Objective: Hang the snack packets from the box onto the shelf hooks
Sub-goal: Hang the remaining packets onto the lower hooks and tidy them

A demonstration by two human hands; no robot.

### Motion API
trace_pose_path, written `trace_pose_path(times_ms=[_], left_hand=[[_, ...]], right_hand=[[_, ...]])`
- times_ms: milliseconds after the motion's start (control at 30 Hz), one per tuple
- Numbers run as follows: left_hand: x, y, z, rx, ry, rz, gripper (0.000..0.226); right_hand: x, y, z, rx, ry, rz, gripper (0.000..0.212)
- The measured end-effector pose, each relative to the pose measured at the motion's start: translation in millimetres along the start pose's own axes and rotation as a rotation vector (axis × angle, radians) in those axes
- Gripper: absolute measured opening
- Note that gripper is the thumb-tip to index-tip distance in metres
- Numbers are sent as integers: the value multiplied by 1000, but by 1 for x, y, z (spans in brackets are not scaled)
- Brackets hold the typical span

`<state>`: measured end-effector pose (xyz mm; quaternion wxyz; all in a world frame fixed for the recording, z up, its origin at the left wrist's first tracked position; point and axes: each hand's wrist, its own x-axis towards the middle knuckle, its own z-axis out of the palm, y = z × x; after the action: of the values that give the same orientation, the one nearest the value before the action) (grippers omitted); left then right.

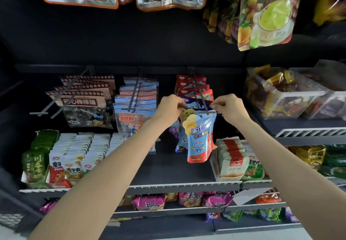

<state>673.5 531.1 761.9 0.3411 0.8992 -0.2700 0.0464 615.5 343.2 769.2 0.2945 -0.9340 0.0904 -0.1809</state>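
both hands pinch the packet's [200,136] top corners, left hand [171,106] and right hand [231,107] either side of the hook [201,97]; packet hangs long axis down at the hook's near tip.

We count two hands — left hand [171,106], right hand [231,107] — one blue snack packet [201,136] pinched between their fingers, three hook rails behind, two clear bins [284,97] beyond the right fingers.

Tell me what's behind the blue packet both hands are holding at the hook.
Behind the blue packet, more packets already hang on the same hook: a purple one, then red ones further back. The left hand and right hand cover their lower parts.
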Motion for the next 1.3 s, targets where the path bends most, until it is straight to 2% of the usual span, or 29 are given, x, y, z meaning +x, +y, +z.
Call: trace_pose_path(times_ms=[133, 267, 433, 533, 667, 833, 900, 1033, 1300], left_hand=[[7, 1, -2, 54, -18, 14, 16], [11, 2, -1, 43, 23, 8, 14], [6, 0, 6, -39, 125, -5, 12], [-8, 1, 6, -114, 200, 59, 13], [-22, -2, 1, -101, 71, 136, 16], [-23, 4, -6, -74, 9, 179, 21], [-24, 6, -7, -69, -14, 190, 23], [-23, 2, -5, -4, -29, 126, 24], [-22, -9, 7, -55, 9, 39, 20]], right_hand=[[9, -2, -4, -64, -78, -15, 13], [13, -2, -2, -90, -84, -15, 15], [7, 0, 3, -29, 7, -16, 11], [-4, 4, 9, 29, 101, -30, 7], [-17, 8, 13, 40, 91, -94, 5], [-18, 7, 12, 5, 77, -117, 14], [-18, 5, 11, -46, 59, -126, 10], [-19, 5, 8, -79, 38, -123, 5], [-23, 12, 10, -54, 23, -114, 6]])
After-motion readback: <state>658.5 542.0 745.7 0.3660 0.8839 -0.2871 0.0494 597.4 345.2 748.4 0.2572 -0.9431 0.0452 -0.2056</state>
